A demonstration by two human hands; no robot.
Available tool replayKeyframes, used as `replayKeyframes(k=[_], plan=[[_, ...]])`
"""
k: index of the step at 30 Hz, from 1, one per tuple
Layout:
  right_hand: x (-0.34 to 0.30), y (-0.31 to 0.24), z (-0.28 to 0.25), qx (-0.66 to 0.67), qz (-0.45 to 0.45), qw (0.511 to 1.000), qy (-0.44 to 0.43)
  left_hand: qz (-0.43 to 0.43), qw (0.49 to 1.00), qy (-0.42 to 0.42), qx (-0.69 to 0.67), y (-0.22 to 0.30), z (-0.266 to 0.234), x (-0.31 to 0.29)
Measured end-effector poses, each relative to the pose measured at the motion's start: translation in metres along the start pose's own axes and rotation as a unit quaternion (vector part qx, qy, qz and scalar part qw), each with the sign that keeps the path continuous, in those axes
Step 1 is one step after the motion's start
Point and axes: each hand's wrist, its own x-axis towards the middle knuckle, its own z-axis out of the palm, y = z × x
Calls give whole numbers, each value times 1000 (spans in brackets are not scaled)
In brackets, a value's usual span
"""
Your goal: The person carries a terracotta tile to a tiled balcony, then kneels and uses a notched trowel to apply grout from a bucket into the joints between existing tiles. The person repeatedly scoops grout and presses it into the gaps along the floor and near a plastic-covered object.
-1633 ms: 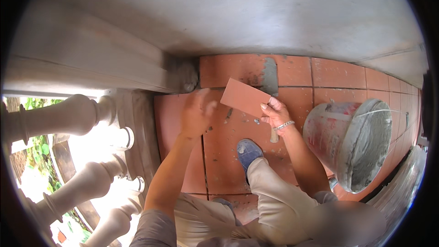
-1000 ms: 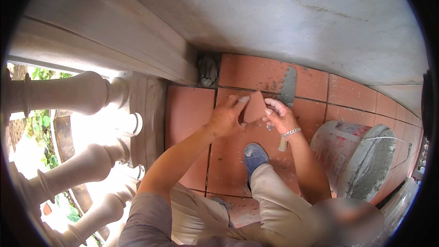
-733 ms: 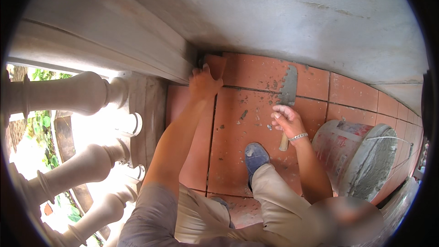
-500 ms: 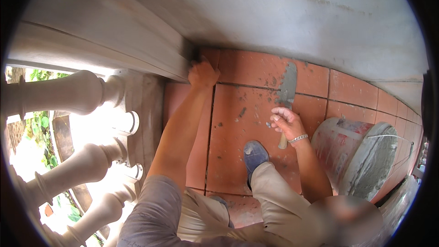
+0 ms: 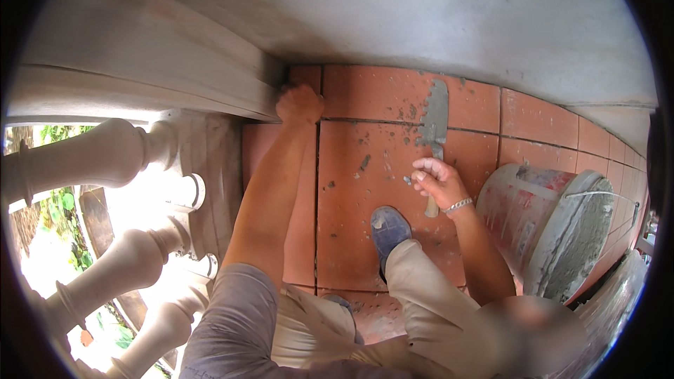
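Head view: our left hand point(image 5: 300, 104) is curled, pressing into the corner where terracotta tiles point(image 5: 358, 189) meet the wall; whether it holds anything we cannot tell. Our right hand point(image 5: 439, 181) grips a mortar-coated trowel point(image 5: 434, 123), blade flat on the tiles, well apart from the left hand, beside a bucket point(image 5: 554, 228).

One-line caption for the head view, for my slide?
Left hand presses the corner tile; right hand holds a mortar-coated trowel beside a bucket.
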Motion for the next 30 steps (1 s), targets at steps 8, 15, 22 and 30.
replayKeyframes(k=[8, 15, 22, 30], plan=[[-2, 1, -1, 2, 11, 1000, 5, 57, 996, -56, 50, -14, -3, 14], [-5, 4, -1, -15, 22, 1000, 1, 198, 979, -10, 51, -39, 16, 29], [-6, 4, 0, -31, 32, 999, 5, 228, 969, -54, 82, -45, 15, 26], [-7, 4, 3, -24, 26, 999, 4, 219, 971, -53, 84, -45, 19, 31]])
